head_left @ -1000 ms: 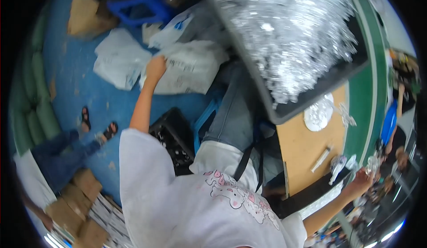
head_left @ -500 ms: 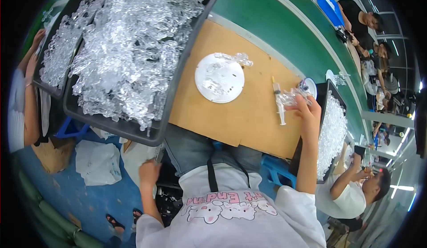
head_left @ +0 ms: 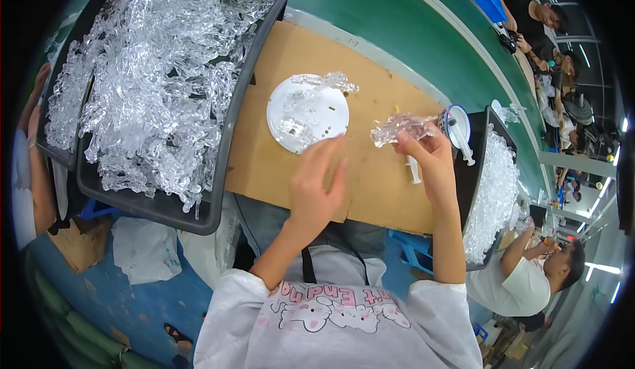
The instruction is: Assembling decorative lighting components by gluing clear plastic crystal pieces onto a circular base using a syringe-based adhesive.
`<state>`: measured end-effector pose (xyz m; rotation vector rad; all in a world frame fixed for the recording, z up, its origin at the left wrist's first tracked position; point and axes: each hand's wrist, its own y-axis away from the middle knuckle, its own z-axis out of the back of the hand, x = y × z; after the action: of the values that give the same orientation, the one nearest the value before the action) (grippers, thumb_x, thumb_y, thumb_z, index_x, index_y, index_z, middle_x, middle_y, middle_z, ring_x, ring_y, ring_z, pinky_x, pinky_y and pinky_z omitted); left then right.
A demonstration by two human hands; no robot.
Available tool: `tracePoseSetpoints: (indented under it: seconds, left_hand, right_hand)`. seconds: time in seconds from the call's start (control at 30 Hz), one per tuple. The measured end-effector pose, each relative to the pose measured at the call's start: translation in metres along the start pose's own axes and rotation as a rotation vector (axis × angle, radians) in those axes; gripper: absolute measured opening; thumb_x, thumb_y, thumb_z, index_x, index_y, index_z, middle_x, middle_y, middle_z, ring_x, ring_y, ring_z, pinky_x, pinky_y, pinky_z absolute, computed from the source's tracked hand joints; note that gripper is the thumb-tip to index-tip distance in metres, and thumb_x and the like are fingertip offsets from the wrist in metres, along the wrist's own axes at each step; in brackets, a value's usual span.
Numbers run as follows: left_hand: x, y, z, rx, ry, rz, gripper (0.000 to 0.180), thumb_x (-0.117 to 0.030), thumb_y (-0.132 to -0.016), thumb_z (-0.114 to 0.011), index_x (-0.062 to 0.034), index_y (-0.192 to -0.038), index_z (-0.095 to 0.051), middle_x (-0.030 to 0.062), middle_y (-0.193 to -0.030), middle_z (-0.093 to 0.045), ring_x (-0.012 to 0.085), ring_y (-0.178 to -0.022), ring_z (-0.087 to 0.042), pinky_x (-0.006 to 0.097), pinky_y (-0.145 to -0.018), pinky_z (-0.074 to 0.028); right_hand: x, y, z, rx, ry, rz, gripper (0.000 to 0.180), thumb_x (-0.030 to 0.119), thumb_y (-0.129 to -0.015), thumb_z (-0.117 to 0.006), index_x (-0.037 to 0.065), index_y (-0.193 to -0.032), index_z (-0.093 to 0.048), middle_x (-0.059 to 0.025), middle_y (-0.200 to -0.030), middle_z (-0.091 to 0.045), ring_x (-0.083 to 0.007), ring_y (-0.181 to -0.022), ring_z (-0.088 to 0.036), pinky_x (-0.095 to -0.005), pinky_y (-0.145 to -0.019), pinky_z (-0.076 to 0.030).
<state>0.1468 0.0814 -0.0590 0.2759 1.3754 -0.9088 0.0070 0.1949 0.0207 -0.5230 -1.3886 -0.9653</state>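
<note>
My right hand (head_left: pixel 431 161) pinches a clear plastic piece (head_left: pixel 401 129) above the cardboard-covered part of the table. Beneath it lies a syringe (head_left: pixel 413 169), partly hidden by the hand and the piece. My left hand (head_left: pixel 316 189) is open, thumb apart from the fingers, at the near edge of a white round plate (head_left: pixel 337 119). On that plate lie several clear plastic pieces (head_left: pixel 301 108), one poking past the far right rim. Just beyond my right hand stands a small round container (head_left: pixel 456 116) with a white syringe (head_left: pixel 464 145) leaning on it.
A big black crate (head_left: pixel 228 127) heaped with clear plastic parts stands at the left, with a second crate beside it. Another black crate (head_left: pixel 493 197) of clear pieces is at the right. A green work surface (head_left: pixel 370 18) runs behind. Other people sit nearby on both sides.
My left hand has come up from beside my lap to the plate. My right hand has moved slightly left with the clear piece. Another syringe now shows at the round container.
</note>
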Motion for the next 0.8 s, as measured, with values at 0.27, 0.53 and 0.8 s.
tracePoseSetpoints:
  seconds: [0.27,0.53,0.8]
  left_hand:
    - [0.029,-0.025,0.024,-0.154,-0.3,-0.05,0.058,-0.016,-0.08,-0.067,-0.0022,-0.132,-0.044,0.0195,-0.132,-0.044,0.0358,-0.122,-0.041,0.044,-0.099,-0.034]
    - [0.044,-0.034,0.035,0.137,-0.349,-0.02,0.083,-0.032,-0.076,-0.072,-0.0054,-0.142,-0.03,0.0189,-0.14,-0.037,0.0372,-0.131,-0.033,0.051,-0.107,-0.026]
    - [0.047,-0.032,0.033,0.122,-0.338,-0.027,0.083,-0.023,-0.074,-0.074,-0.0019,-0.141,-0.03,0.0137,-0.143,-0.038,0.0336,-0.133,-0.033,0.048,-0.109,-0.025]
  right_hand:
    - [-0.032,-0.057,-0.025,0.019,0.307,0.112,0.031,0.015,-0.085,-0.068,-0.006,-0.107,-0.061,-0.0084,-0.099,-0.065,-0.0114,-0.09,-0.06,-0.0234,-0.08,-0.047]
    - [-0.036,-0.072,-0.039,0.146,0.253,0.054,0.03,0.013,-0.087,-0.065,-0.007,-0.109,-0.059,-0.0106,-0.103,-0.066,-0.014,-0.094,-0.062,-0.027,-0.084,-0.049]
    - [-0.036,-0.054,-0.058,0.023,0.41,0.216,0.023,0.011,-0.084,-0.066,-0.002,-0.103,-0.062,-0.0107,-0.093,-0.069,-0.0159,-0.084,-0.067,-0.0272,-0.077,-0.051]
